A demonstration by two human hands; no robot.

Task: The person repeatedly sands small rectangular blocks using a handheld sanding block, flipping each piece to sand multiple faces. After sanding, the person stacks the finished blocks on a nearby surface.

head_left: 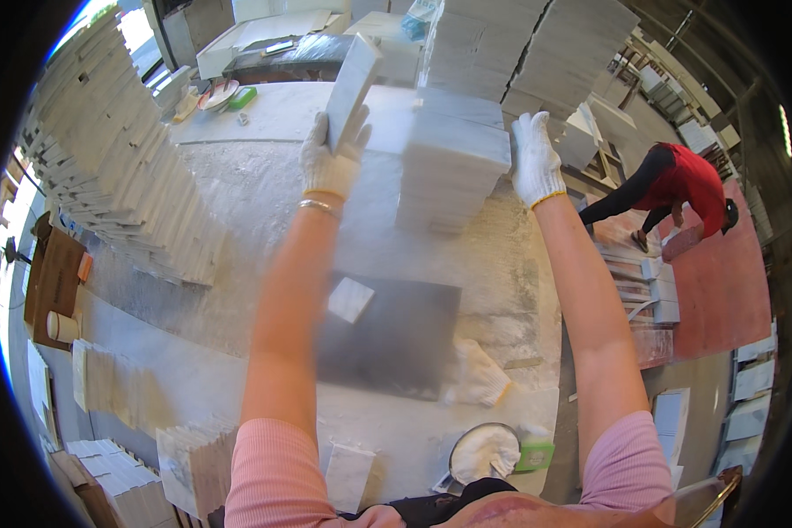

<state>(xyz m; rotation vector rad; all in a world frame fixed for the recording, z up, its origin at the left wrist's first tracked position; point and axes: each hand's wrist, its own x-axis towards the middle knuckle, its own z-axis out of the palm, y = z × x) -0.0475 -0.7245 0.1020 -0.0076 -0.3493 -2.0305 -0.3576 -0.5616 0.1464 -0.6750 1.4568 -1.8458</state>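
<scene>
My left hand (333,163), in a white knit glove with a yellow cuff, grips a pale stone tile (354,84) that stands tilted up between thumb and fingers. Right of it rises a block of stacked white tiles (456,145), partly blurred. My right hand (537,158), gloved alike, has its fingers stretched out along the right side of that stack. A dark grey sheet (396,348) lies on the dusty table (264,202) below my hands, with a small white tile (351,300) on it.
A loose glove (480,374) lies near the sheet. Nearer me are a bowl of white material (486,453) and a green box (534,456). Tall tile piles (123,167) stand at left. A person in red (691,185) bends over at right, beside a red surface (722,282).
</scene>
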